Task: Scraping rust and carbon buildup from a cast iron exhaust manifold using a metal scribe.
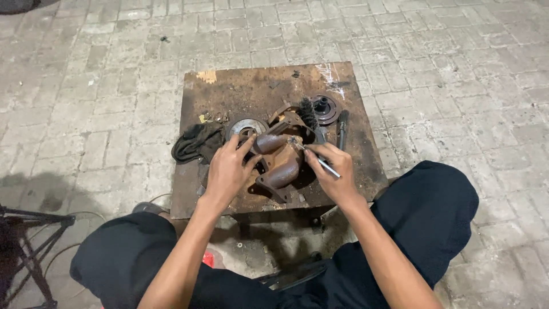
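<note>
Head view – two hands (229, 169) (334, 169), one rusty casting (280, 163), one thin tool (320, 161)

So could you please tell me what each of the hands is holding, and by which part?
The left hand grips the rusty casting by its upper tube end; the right hand holds a thin metal tool mid-shaft.

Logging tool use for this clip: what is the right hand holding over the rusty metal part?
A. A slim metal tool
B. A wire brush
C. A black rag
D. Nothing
A: the right hand grips a slim metal tool, tip at the rusty metal part.
</note>
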